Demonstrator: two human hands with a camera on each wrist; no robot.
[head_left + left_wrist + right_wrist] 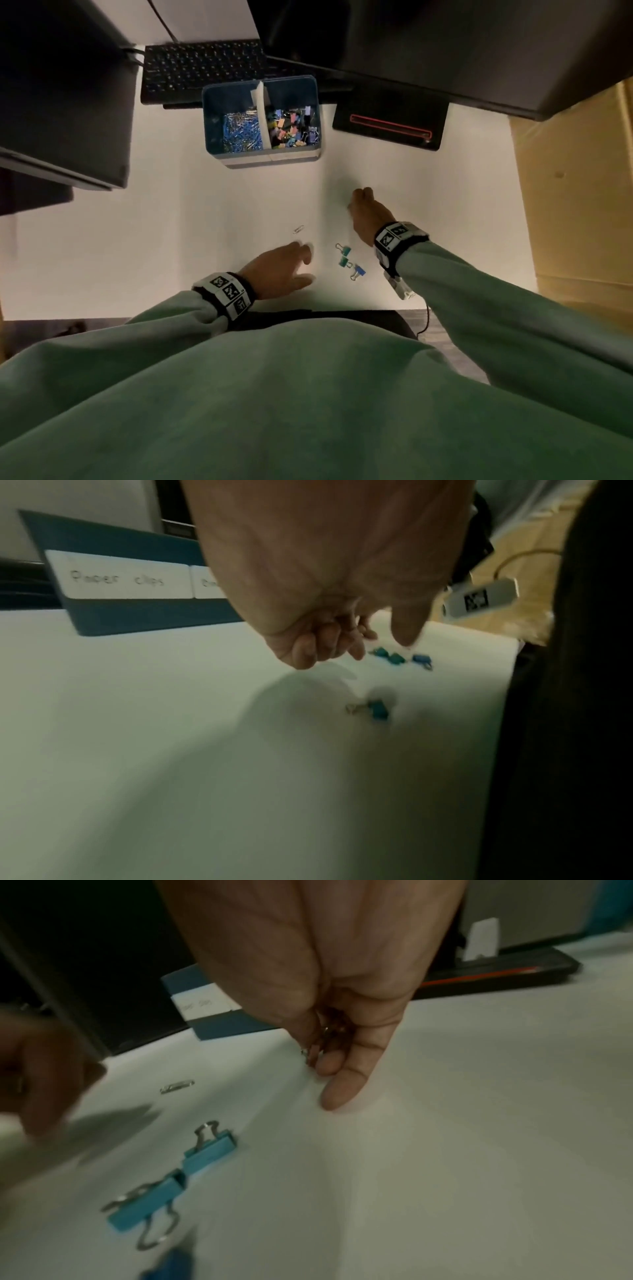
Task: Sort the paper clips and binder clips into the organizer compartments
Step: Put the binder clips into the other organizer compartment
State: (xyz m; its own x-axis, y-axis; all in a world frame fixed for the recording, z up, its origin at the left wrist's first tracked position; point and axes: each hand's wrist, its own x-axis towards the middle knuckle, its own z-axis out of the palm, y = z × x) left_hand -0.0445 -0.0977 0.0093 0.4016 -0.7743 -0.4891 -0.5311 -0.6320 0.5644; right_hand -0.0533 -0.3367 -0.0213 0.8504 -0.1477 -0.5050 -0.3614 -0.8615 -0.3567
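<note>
Right wrist view: right hand (329, 993) pinches paper clips (316, 1042) (metal); left hand (279, 270) relaxed.

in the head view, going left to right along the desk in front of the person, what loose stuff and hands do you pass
silver paper clip → left hand → two teal binder clips → blue binder clip → right hand

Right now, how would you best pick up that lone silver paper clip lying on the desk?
The paper clip lies flat on the white desk, so nothing stands up to grab. I'd probably come from above with the nearer left hand, press a fingertip on one rounded end to tip it, then pinch across its narrow sides.
</note>
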